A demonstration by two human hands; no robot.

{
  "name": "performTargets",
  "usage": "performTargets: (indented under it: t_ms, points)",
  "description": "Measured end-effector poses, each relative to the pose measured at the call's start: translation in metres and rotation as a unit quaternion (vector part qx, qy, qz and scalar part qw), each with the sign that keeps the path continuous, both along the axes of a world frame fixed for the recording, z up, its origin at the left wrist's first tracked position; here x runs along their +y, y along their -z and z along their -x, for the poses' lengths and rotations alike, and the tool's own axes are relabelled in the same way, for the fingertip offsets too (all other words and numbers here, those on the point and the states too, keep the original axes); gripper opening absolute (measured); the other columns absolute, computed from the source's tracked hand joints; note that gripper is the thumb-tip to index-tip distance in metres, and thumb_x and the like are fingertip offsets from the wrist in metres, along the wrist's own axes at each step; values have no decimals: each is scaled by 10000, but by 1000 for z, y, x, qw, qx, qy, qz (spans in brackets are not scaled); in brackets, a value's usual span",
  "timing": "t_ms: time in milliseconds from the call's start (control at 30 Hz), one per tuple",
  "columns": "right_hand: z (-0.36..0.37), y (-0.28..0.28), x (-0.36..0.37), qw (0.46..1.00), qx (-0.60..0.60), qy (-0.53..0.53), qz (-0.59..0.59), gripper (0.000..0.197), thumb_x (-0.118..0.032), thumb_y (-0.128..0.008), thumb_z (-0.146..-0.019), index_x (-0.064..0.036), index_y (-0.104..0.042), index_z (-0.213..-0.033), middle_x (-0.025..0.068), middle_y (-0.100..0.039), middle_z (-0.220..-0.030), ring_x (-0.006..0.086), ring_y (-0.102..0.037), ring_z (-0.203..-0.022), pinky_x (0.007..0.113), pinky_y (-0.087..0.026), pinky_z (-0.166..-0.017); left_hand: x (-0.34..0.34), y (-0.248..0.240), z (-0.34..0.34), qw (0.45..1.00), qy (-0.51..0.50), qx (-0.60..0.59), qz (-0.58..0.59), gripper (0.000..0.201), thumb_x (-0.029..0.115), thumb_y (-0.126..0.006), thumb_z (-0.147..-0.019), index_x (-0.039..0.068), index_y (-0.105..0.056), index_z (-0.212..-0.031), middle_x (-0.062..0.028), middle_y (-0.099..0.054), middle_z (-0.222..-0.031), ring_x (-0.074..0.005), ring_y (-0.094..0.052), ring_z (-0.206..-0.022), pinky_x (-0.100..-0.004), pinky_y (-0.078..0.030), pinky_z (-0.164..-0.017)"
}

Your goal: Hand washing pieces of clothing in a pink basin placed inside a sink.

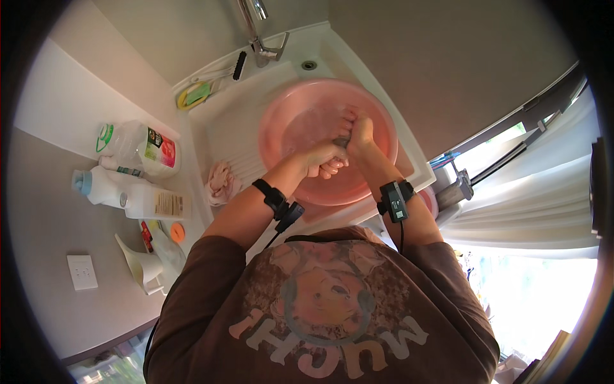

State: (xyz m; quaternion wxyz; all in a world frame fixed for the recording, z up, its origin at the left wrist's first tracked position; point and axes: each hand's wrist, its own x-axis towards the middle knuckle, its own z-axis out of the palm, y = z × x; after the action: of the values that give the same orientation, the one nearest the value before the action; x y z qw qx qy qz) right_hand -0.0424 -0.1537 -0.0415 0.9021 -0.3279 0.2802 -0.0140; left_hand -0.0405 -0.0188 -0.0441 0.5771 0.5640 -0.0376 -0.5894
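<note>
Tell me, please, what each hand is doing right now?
Left hand: closed on a small grey item over the pink basin.
Right hand: closed on the same item.

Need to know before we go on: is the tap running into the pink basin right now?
Cannot tell. No stream shows below the faucet, whose spout is cut off at the top edge. The pink basin holds foamy water.

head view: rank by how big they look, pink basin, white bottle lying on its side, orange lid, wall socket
1. pink basin, by far the largest
2. white bottle
3. wall socket
4. orange lid, smallest

The fisheye shrinks things near the rim, so the socket's rank is less sure.
</note>
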Motion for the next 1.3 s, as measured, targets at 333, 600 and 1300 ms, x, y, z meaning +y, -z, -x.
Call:
performTargets:
  t_ms: [333,600,1300]
  points:
    - [20,9,-69,580,-5,-78,811,410,-271,-629,-815,-49,-567,-1154,185,-625,-1098,337,-634,-978,424,-512,-842,124,7,-32,786,-202,-536,-232,463,448,-766,-697,1,-682,-782,-128,-624,-613,-255,-621,-558,-377,-467,-512]
    - [63,19,-100,579,220,-104,778,474,-273,-595,-812,-49,-506,-1220,233,-590,-1188,388,-571,-1107,461,-459,-946,213,-31,11,627,110,-369,-677,581,445,-799,-642,139,-668,-1118,-65,-678,-1111,-238,-650,-1019,-401,-521,-806]
    - [27,-15,-88,690,6,-34,723,501,-164,-609,-695,57,-589,-1144,155,-640,-754,237,-600,-558,338,-461,-507,149,6,20,896,-329,-209,-215,423,254,-544,-918,-13,-523,-1246,-176,-627,-1074,-236,-652,-939,-385,-554,-797]
